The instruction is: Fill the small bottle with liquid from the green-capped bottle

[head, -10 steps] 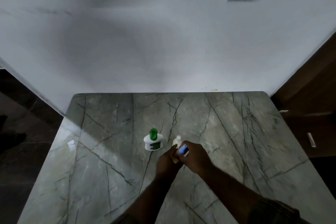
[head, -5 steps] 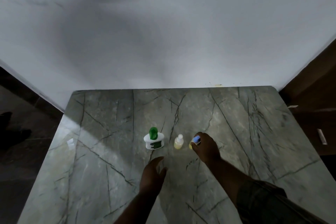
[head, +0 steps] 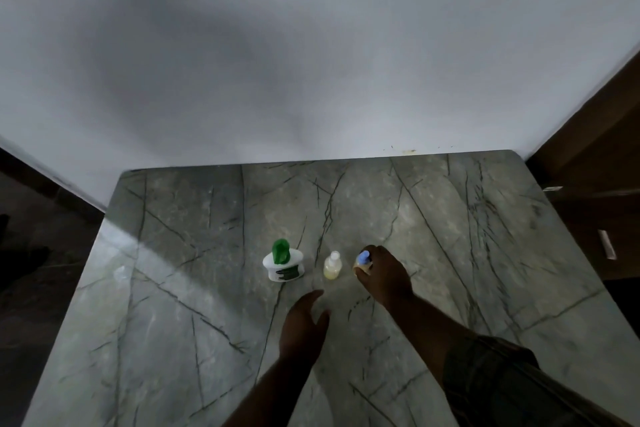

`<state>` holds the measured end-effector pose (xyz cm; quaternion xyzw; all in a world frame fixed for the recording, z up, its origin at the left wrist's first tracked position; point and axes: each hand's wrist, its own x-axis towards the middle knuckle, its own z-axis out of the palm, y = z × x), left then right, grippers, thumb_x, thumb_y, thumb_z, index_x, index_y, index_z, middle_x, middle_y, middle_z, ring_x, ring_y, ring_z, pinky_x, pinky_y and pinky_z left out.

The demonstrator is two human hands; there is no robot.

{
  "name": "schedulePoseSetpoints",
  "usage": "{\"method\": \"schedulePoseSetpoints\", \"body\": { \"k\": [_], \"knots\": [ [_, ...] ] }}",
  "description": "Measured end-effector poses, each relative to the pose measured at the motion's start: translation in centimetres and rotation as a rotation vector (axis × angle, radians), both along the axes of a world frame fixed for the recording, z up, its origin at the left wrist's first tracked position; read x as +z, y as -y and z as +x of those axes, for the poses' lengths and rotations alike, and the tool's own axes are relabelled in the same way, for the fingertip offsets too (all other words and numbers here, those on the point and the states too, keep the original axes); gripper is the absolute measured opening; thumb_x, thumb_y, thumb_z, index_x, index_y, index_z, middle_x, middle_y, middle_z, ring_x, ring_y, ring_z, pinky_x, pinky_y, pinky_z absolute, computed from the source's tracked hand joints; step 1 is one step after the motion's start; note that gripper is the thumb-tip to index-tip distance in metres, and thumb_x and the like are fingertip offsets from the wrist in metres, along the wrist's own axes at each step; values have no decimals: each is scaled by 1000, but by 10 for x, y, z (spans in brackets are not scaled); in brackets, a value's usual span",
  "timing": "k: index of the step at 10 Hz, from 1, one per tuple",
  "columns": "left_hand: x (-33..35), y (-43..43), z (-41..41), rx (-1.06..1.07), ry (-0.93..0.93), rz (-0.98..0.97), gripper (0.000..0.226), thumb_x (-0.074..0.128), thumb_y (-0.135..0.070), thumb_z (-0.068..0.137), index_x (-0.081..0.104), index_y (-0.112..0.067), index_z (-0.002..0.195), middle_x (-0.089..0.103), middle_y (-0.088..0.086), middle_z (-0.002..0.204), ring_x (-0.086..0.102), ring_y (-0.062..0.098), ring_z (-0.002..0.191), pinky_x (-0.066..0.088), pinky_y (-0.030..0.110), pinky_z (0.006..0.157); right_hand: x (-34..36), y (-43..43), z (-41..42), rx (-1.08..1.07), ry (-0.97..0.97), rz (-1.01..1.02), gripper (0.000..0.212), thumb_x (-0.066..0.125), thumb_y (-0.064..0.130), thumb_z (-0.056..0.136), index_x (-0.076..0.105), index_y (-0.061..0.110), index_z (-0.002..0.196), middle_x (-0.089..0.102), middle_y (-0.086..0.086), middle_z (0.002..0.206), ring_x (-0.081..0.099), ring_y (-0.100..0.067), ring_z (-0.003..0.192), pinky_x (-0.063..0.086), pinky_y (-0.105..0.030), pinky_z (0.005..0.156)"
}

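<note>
A white bottle with a green cap (head: 283, 263) stands on the marble table (head: 173, 305). Just to its right stands a small clear bottle (head: 332, 266) holding yellowish liquid, with a white neck and no hand on it. Further right, my right hand (head: 382, 273) grips another small bottle with a blue cap (head: 362, 261), resting on the table. My left hand (head: 304, 324) hovers open in front of the small clear bottle, touching nothing.
The table's far edge (head: 346, 160) meets a white wall. Dark floor lies left of the table. A brown wooden surface (head: 595, 166) rises at the right, beyond the table's right edge.
One second ago both hands held the small bottles together. The left hand let go and drew back; the right hand carried the blue-capped bottle to the right and set it down.
</note>
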<state>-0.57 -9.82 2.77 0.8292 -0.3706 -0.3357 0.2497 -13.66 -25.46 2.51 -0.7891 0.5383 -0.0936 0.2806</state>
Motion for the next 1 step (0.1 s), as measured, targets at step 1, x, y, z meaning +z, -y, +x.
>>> {"method": "schedulePoseSetpoints", "body": {
  "k": [1],
  "knots": [
    [-1, 0, -1, 10, 34, -28, 46, 60, -34, 92, 50, -31, 137, 52, -9, 141, 48, 11, 128, 36, 24, 106, 0, -2, -1, 8, 5, 32, 38, 72, 33, 82, 58, 22, 115, 60, 1, 108, 63, -19, 98, 53, -32, 83]
  ]
}}
